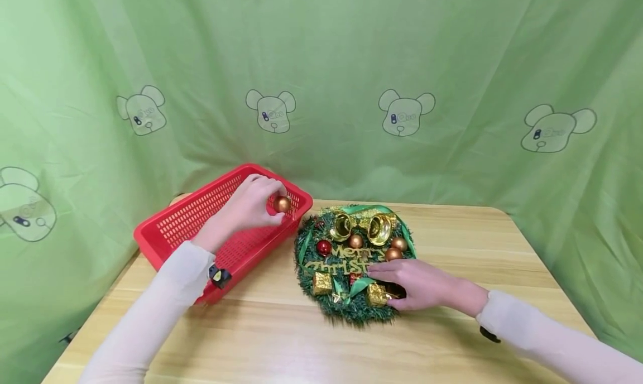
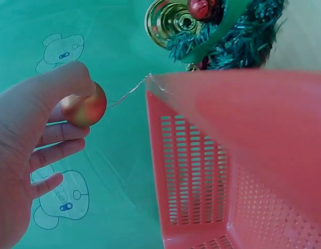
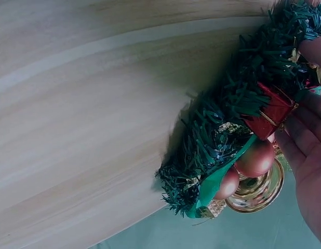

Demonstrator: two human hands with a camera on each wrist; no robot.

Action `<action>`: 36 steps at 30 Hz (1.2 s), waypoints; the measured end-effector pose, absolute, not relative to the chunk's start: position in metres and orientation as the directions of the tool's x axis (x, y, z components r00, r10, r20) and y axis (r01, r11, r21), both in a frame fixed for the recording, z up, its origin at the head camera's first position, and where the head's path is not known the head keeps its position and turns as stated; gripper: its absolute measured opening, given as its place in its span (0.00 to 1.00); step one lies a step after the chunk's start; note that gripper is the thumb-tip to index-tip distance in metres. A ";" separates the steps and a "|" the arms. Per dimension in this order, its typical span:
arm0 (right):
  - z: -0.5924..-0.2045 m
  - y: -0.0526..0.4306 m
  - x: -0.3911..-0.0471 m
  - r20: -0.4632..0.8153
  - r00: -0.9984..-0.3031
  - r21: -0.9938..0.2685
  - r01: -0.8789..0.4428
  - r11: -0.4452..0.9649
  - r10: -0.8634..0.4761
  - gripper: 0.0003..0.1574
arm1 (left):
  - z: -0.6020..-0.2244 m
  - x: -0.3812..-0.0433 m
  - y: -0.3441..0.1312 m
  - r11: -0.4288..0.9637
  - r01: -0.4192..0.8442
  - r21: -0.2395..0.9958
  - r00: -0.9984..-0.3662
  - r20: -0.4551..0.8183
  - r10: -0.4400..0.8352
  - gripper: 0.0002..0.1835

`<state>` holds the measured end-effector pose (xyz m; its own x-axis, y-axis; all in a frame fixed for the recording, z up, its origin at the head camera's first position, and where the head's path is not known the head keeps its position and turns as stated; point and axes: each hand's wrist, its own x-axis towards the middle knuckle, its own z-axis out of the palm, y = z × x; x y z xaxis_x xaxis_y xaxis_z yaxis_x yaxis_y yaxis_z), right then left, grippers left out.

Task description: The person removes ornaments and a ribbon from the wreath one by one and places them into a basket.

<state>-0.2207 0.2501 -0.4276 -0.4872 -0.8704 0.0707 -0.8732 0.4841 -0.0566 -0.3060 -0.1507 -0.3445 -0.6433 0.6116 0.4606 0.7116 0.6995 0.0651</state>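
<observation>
Between thumb and fingers my left hand (image 1: 255,201) pinches a copper-coloured bauble (image 1: 282,204), held over the right end of the red basket (image 1: 168,211). A thin wire loop trails from the bauble (image 2: 85,106) in the left wrist view. To the right of the basket a green tinsel wreath (image 1: 306,289) lies on the table, bearing gold bells (image 1: 379,229), baubles, small gift boxes and gold "Merry Christmas" lettering. My right hand (image 1: 419,284) rests on the wreath's lower right side, near a gold gift box (image 1: 376,295). In the right wrist view, its fingers touch a red gift box (image 3: 270,111).
The wooden table (image 1: 467,239) has rounded back corners. A green curtain (image 1: 331,54) printed with bear heads hangs behind it and at both sides. The basket's raised rim (image 1: 301,194) stands close to the wreath's left edge.
</observation>
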 end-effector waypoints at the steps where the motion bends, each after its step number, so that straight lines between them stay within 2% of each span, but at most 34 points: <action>1: -0.427 0.250 -0.221 0.066 -0.489 -0.057 -0.872 0.486 -0.870 0.41 | -0.343 -0.307 -0.151 0.703 0.708 0.065 -0.647 0.459 0.609 0.18; 8: -0.428 0.250 -0.220 0.043 -0.503 -0.068 -0.863 0.500 -0.863 0.41 | -0.332 -0.312 -0.155 0.725 0.687 0.042 -0.661 0.449 0.601 0.17; 21: -0.426 0.249 -0.222 0.062 -0.490 -0.043 -0.872 0.488 -0.869 0.41 | -0.318 -0.332 -0.172 0.758 0.652 0.009 -0.667 0.481 0.568 0.14; 31: -0.424 0.249 -0.221 0.083 -0.469 -0.019 -0.883 0.469 -0.879 0.40 | -0.331 -0.344 -0.187 0.811 0.585 -0.019 -0.696 0.503 0.513 0.17; 36: -0.424 0.248 -0.222 0.078 -0.467 -0.015 -0.884 0.467 -0.881 0.40 | -0.343 -0.353 -0.198 0.854 0.520 -0.022 -0.732 0.504 0.459 0.19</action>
<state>-0.2222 0.2477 -0.4242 -0.4666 -0.8810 0.0781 -0.8842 0.4670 -0.0149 -0.3528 -0.1979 -0.3435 -0.7319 0.4590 0.5037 0.5205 0.8536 -0.0215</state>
